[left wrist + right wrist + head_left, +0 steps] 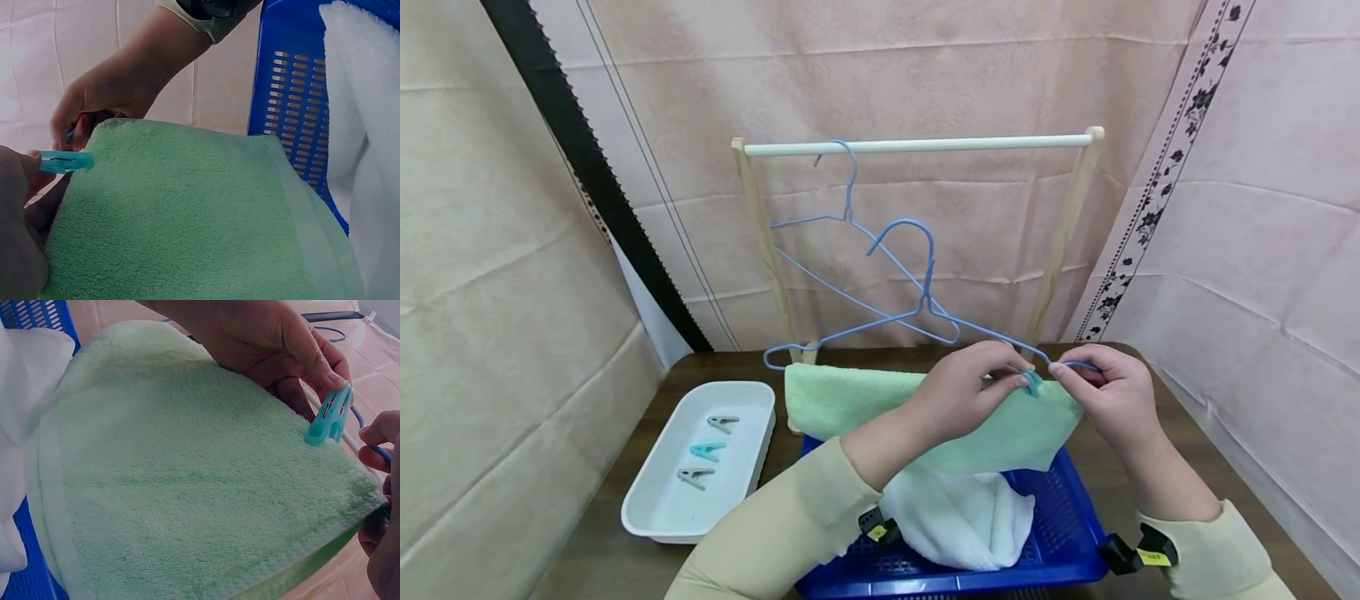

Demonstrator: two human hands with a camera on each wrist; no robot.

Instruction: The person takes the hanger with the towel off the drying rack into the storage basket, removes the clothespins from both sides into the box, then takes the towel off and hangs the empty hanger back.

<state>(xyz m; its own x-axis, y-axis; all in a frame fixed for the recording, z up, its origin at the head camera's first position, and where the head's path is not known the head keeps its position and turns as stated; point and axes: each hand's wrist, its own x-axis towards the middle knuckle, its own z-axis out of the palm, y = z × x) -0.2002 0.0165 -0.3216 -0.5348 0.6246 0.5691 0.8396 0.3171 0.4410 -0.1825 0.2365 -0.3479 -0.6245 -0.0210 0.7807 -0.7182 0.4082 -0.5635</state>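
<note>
A light green towel [853, 402] hangs folded over the lower bar of a blue hanger [931, 265], which is held up above the basket. My left hand [958, 385] pinches a teal clothespin [331, 414] between thumb and fingers, its tip on the towel's top edge toward the right side. Just beyond it, my right hand [1108, 390] grips the right end of the hanger, fingers curled round the wire by the towel's corner. In the left wrist view the clothespin [65, 161] lies flat against the towel's edge.
A second blue hanger [852, 187] hangs from the white rod [955, 145] of a wooden rack behind. Below the towel, a blue basket [1078, 508] holds a white towel [958, 517]. At the left, a white tray [651, 492] contains two grey clothespins and a teal one.
</note>
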